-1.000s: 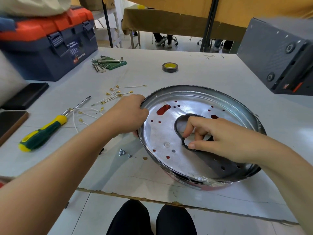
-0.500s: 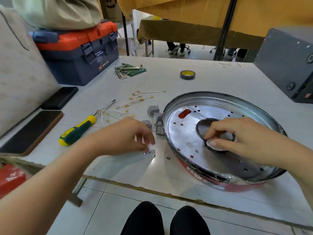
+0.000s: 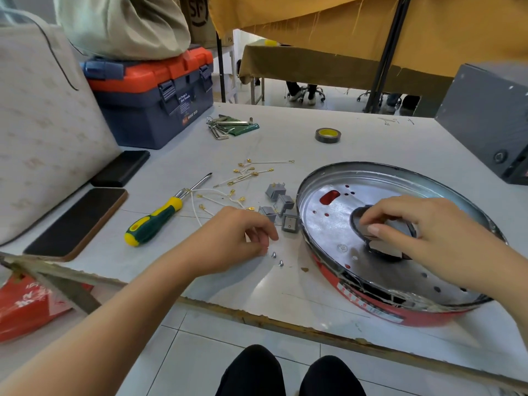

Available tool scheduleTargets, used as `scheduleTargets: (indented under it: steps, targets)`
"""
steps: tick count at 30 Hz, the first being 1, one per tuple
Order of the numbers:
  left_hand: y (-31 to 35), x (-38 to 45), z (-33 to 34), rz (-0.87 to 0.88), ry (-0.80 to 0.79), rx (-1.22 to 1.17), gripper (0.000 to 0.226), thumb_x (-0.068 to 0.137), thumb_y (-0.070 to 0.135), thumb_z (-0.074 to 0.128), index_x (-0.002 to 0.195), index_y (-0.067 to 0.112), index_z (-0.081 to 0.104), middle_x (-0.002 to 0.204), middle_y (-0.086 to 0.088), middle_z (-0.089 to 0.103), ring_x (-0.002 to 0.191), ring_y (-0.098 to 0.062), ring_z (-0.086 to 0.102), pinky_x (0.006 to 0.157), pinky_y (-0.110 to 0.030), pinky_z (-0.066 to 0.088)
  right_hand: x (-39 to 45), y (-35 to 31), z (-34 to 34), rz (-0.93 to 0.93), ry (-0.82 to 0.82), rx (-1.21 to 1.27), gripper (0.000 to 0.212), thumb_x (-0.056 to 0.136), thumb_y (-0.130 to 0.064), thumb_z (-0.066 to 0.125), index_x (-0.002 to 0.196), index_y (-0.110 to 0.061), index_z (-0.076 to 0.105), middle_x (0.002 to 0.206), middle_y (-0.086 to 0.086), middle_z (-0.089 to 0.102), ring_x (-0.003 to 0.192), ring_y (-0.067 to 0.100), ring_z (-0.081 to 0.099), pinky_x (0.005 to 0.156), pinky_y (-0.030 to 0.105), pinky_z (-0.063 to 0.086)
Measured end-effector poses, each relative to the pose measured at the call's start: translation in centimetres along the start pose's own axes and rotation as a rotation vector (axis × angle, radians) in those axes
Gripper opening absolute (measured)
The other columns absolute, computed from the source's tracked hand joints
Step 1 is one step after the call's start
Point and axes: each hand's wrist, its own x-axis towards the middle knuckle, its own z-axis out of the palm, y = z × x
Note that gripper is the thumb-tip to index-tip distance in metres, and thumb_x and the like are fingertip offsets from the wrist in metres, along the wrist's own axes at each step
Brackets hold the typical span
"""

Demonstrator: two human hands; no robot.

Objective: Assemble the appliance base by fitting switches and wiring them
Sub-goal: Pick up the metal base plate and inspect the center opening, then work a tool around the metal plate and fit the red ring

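The appliance base (image 3: 323, 230), a round metal pan with a red outer wall, lies on the table at the right. My right hand (image 3: 428, 232) reaches into it, fingers curled round the black edge of its central hole. Several grey switches (image 3: 285, 202) lie just left of the base. White wires with gold terminals (image 3: 251, 172) are scattered behind them. My left hand (image 3: 237, 238) is curled over the table, fingertips pinched together on a small screw, right beside two loose screws (image 3: 277, 258).
A green and yellow screwdriver (image 3: 154, 221) lies left of my left hand. Two phones (image 3: 77, 221), a toolbox (image 3: 154, 101), hex keys (image 3: 228, 127) and a tape roll (image 3: 328, 135) sit further back. A grey box (image 3: 485, 118) stands at the right; the chipped table edge (image 3: 257, 312) runs in front.
My left hand let go of the base's rim and moved down-left to the loose screws, uncovering the switches. My right hand stayed at the central hole.
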Motion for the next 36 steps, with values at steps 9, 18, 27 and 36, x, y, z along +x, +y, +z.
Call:
scheduleTargets:
  steps: [9,18,27,36]
  targets:
    - [0.3,0.0,0.7,0.034,0.014,0.003,0.025,0.081,-0.002,0.064,0.098,0.015,0.07,0.077,0.014,0.06,0.072,0.0,0.055,0.07,-0.012,0.044,0.9,-1.6,0.2,-0.022,-0.023,0.003,0.013,0.089,-0.024,0.058,0.093,-0.034,0.066,0.093,-0.023,0.064,0.095,-0.012,0.05,0.077,0.0,0.035]
    - [0.3,-0.1,0.8,0.033,0.051,-0.097,0.024,0.083,0.003,0.062,0.097,0.02,0.07,0.08,0.011,0.065,0.078,0.007,0.055,0.079,-0.011,0.044,2.1,-2.6,0.0,-0.055,-0.023,0.045,0.015,0.086,-0.025,0.06,0.087,-0.038,0.064,0.085,-0.033,0.064,0.092,-0.014,0.053,0.076,0.001,0.037]
    - [0.5,0.4,-2.4,-0.185,0.26,-0.993,0.019,0.084,0.002,0.064,0.102,0.011,0.064,0.074,-0.004,0.072,0.07,-0.011,0.068,0.065,-0.017,0.053,6.9,-7.3,1.5,-0.108,-0.071,0.341,0.014,0.081,-0.021,0.07,0.094,-0.026,0.069,0.081,-0.009,0.069,0.076,0.002,0.062,0.071,0.013,0.049]
    - [-0.9,0.2,-4.4,-0.27,0.272,-1.216,0.023,0.084,0.001,0.062,0.107,0.002,0.061,0.081,-0.01,0.073,0.076,-0.015,0.071,0.069,-0.019,0.056,10.9,-9.8,3.3,-0.133,-0.034,0.315,0.004,0.083,-0.011,0.069,0.08,-0.014,0.07,0.064,-0.003,0.067,0.058,0.006,0.061,0.06,0.016,0.05]
